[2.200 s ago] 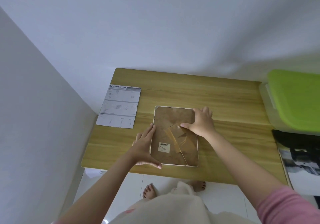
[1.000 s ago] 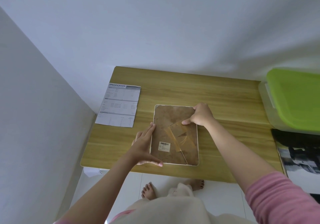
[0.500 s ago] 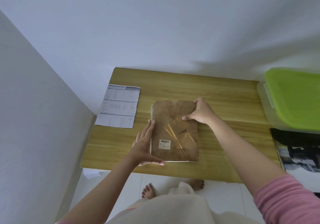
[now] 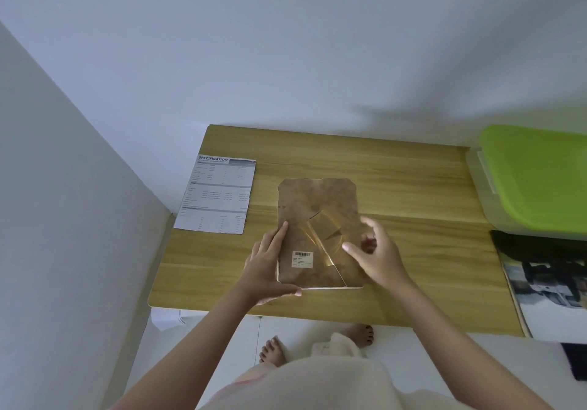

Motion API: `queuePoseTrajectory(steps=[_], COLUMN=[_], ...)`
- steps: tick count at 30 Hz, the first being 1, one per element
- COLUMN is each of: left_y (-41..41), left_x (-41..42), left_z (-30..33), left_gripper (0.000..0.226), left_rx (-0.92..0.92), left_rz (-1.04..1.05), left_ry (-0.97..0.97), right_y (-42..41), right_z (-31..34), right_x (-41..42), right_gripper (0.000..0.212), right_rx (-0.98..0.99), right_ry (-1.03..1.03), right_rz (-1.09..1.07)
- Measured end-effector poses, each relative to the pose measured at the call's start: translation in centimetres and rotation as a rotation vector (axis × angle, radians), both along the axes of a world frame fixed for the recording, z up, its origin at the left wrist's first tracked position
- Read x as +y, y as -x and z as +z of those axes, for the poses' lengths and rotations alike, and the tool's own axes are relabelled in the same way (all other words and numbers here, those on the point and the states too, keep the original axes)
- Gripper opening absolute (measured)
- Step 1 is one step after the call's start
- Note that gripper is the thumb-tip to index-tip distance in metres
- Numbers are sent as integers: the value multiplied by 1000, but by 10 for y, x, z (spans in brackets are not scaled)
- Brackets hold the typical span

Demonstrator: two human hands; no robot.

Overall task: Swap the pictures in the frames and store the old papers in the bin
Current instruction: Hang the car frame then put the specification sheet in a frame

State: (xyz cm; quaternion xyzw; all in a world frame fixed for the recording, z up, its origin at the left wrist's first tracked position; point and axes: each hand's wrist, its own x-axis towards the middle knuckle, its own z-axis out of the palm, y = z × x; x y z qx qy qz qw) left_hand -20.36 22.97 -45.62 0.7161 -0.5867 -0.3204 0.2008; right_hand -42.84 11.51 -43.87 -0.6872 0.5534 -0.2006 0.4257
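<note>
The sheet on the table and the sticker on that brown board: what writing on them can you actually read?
"SPECIFICATION": heading at the top of the sheet.
Sheet tables below the heading: too small to read.
Sticker on the backing board: a barcode with printed lines under it, too small to read.
Green-lidded bin: no writing visible.

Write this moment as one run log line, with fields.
step: lifting frame backing board | left hand: steadies frame edge | right hand: at board's right edge | bin: lid on
</note>
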Motion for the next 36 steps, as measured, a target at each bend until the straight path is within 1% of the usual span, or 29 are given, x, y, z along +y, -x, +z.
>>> queuePoseTrajectory(steps=[3,8,14,17,20,24,27,31,36], left_y=[2,2,-2,7,31,73,108,159,198], left_x=[-1,-7,-20,-28,-38,-59,-73,-89,-98], left_z=[0,5,26,36,44,45,40,29,12], left_gripper=[139,144,145,144,136,129,123,111,104], left_rx=[7,51,-69,-43,-4,45,66,84,43], left_rz=[-6,17,41,81,115,91,82,144,207], left_ry=[11,-6,-26,7,45,57,43,13,-44], right_y=[12,10,2,7,24,67,105,150,178], right_z=[-13,-14,-8,-2,6,10,8,1,-13], right_x=[23,24,13,3,-14,-32,-42,-57,-72], right_gripper=[69,75,76,76,71,68,67,67,69], right_rx=[-9,-1,-39,-59,-74,-74,-30,36,131], right_ry=[1,69,131,136,134,114,94,78,65], right_rz=[-14,-31,25,43,20,-32,-64,-86,-21])
